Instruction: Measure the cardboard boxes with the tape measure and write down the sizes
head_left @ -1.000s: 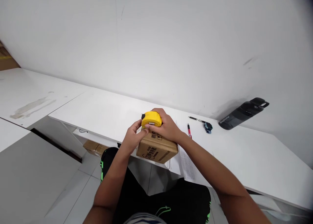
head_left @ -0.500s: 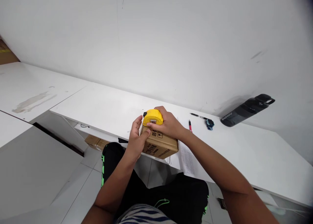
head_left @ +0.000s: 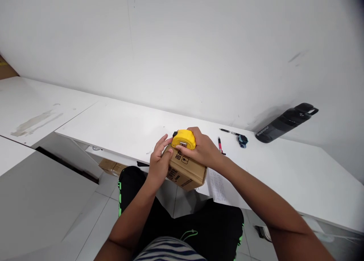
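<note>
A yellow tape measure (head_left: 184, 137) is gripped in my right hand (head_left: 207, 151), close against the top of a small brown cardboard box (head_left: 189, 169). The box is tilted at the desk's front edge, with black print on its faces. My left hand (head_left: 159, 160) holds the box's left end; its thumb lies on the cardboard near the corner while the other fingers reach up beside the tape measure. Whether any blade is pulled out is hidden between the hands.
A white desk (head_left: 127, 118) runs along the wall. Right of the box lie a written sheet (head_left: 218, 187), a red pen (head_left: 220, 144), a black pen (head_left: 229, 132) and a dark blue strapped item (head_left: 242, 140). A dark bottle (head_left: 284, 123) stands farther right. Another carton (head_left: 109, 166) sits below.
The tape measure and my right hand have shifted slightly right along the box. The box has turned and tilted a little, its near end lower.
</note>
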